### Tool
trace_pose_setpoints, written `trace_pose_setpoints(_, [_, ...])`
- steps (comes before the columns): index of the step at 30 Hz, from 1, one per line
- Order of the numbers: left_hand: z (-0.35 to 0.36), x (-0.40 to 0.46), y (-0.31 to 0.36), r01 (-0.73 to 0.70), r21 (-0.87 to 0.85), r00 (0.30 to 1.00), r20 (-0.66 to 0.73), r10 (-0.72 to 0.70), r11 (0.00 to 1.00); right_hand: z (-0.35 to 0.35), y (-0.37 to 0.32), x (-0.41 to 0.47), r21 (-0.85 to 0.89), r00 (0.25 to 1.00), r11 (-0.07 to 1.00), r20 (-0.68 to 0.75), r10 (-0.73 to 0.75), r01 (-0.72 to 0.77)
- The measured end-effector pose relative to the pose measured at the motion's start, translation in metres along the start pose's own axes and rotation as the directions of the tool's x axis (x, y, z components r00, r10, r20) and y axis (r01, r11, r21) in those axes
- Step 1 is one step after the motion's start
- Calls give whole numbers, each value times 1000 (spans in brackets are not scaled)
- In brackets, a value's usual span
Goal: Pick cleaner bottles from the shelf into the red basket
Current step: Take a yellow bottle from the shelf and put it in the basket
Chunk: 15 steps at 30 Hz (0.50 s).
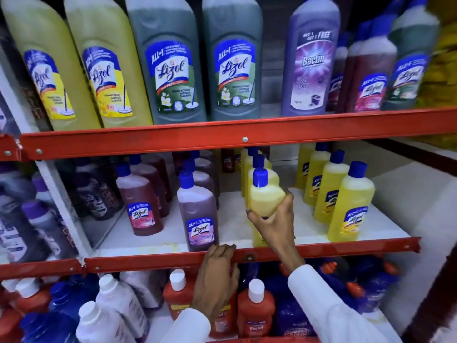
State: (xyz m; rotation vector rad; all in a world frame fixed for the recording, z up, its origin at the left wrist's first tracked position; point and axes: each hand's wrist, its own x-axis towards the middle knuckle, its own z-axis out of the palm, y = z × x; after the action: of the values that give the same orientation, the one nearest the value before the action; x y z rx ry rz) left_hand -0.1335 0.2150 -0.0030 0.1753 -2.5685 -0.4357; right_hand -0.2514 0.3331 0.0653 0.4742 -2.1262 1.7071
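Observation:
My right hand (274, 224) grips a small yellow cleaner bottle (265, 196) with a blue cap at the front of the middle shelf, fingers wrapped round its body. My left hand (216, 276) rests on the red front rail (148, 263) of that shelf, fingertips curled over its edge just below a purple Lizol bottle (199, 214). More yellow bottles (348, 206) stand in a row to the right. A strip of red (259, 340) shows at the bottom edge; I cannot tell whether it is the basket.
Large yellow, green and purple bottles (173, 63) fill the top shelf above a red rail (222, 139). Reddish bottles (141, 204) stand left of the purple one. White-capped red and blue bottles (254, 310) crowd the bottom shelf. A white upright (59, 201) divides the shelving on the left.

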Motion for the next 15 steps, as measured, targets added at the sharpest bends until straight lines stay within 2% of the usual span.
trace_pose_setpoints(10, [4,1,5,63,-47,997,-43,-65,997,-50,-54,-4,133,985,977,-65,-161,168])
trace_pose_setpoints(13, [4,1,8,67,-55,996,-48,-70,996,-68,-65,-5,260,990,955,-60,-129,140])
trace_pose_setpoints(15, [5,0,7,70,-50,996,-47,-73,996,-80,-67,-2,455,992,886,44,-121,88])
